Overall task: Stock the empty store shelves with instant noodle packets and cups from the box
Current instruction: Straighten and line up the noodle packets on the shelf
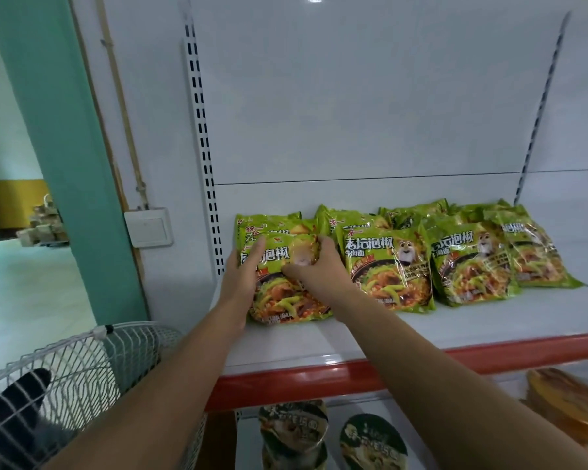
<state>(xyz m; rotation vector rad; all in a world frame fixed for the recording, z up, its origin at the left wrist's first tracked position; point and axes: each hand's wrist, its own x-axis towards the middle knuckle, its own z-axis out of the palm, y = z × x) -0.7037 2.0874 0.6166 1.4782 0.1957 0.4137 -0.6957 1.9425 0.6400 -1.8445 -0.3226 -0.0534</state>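
Two bare forearms reach in from 6 o'clock. The left hand (243, 278) presses nearly straight fingers on the left edge of a green noodle packet (286, 300) standing on the shelf (353, 330). The right hand (311, 266) curls over its top. Three more front packets (387, 266) run toward 3 o'clock, with others half hidden behind. Two noodle cups (292, 432) stand at 6 o'clock.

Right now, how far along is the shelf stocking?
Done: several green packets already lie on the shelf, and noodle cups stand on the level below. In hand: the left hand presses the side of one more packet and the right hand grips its top, at the row's left end. Left: the shelf is bare in front and at far right; the box is out of view, so how much stock is left is unknown.
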